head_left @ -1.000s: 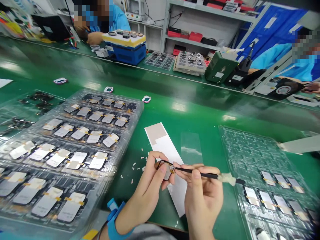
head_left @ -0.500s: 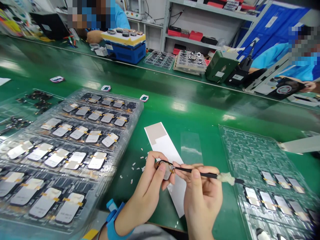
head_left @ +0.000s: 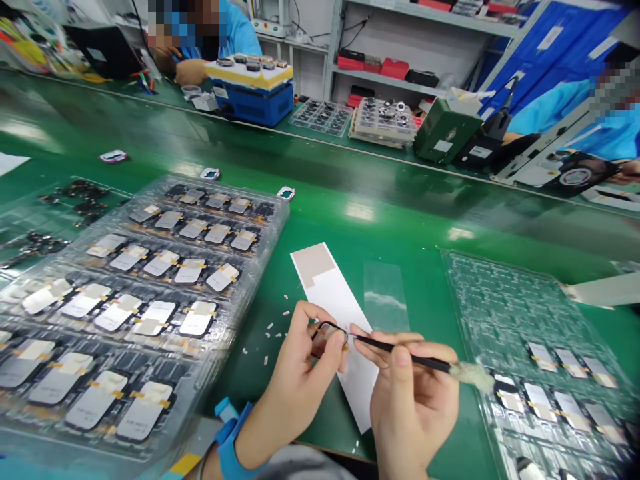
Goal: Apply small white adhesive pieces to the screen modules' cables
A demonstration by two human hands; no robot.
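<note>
Between its thumb and fingers my left hand [head_left: 307,370] pinches a small display module [head_left: 327,328] with a dark rim, mostly covered by the thumb. My right hand [head_left: 415,400] grips black tweezers [head_left: 400,353], their tail end wrapped in pale material. The tweezer tips meet the module's right edge; whether they pinch anything is too small to tell. Under both hands lies a white backing sheet [head_left: 345,303] with a beige adhesive patch at its far end. A clear film strip [head_left: 385,297] lies beside it. Small white scraps [head_left: 270,327] are scattered left of the sheet.
A stacked clear tray [head_left: 260,280] with several modules fills the left. Another clear tray [head_left: 480,300] at right holds several modules in its near part. Small framed parts [head_left: 286,193] lie beyond. Across the bench are a blue box [head_left: 257,100], a green box [head_left: 445,133] and two people.
My right hand and the tweezers have shifted slightly right. The module in my left hand has tilted, showing less of its pale face. The view has moved a little.
</note>
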